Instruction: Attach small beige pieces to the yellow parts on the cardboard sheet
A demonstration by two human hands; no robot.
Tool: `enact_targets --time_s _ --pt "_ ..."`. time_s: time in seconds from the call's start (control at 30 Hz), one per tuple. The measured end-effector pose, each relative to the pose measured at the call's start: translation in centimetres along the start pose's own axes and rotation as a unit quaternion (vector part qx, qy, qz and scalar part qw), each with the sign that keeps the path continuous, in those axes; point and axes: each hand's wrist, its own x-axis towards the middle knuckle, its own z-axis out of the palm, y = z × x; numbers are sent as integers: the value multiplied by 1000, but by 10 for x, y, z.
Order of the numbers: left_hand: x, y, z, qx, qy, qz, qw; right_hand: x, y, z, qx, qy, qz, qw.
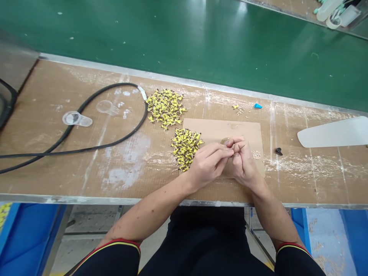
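Observation:
My left hand (209, 161) and my right hand (243, 159) meet fingertip to fingertip above a cardboard sheet (212, 126). Both are closed in a pinch, and whatever lies between the fingers is too small and hidden to name. Close to my left hand is a pile of small yellow and dark figure-like pieces (185, 147). A second such pile (166, 107) lies farther back. Beside my right hand is a little heap of tiny pale pieces (256, 155). Partly behind my fingers shows a small round clear thing (225, 141).
A black cable (100, 91) loops over the left of the table, near two clear plastic scoops (77, 119). Behind the sheet lie a blue cone-shaped piece (258, 106) and a few loose bits (239, 110). To the right are a small black object (278, 151) and a white blade-like piece (333, 132).

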Motion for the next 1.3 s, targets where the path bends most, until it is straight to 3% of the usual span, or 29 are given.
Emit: enact_targets --time_s 0.13,0.33,0.5,1.07,1.3 --pt "0 -1 0 8 -5 -10 1000 0 -1 -1 -11 -12 26 1000" --pt "5 3 -3 -121 -13 -148 981 1 -5 -7 5 3 12 1000" --pt "7 4 -6 -172 -25 -216 961 4 -10 -14 -48 22 -23 998" --pt "5 3 -6 -229 -16 -231 945 8 -16 -16 -36 58 -16 998" --pt "3 6 -5 -276 10 -291 916 8 -15 -16 0 61 14 998"
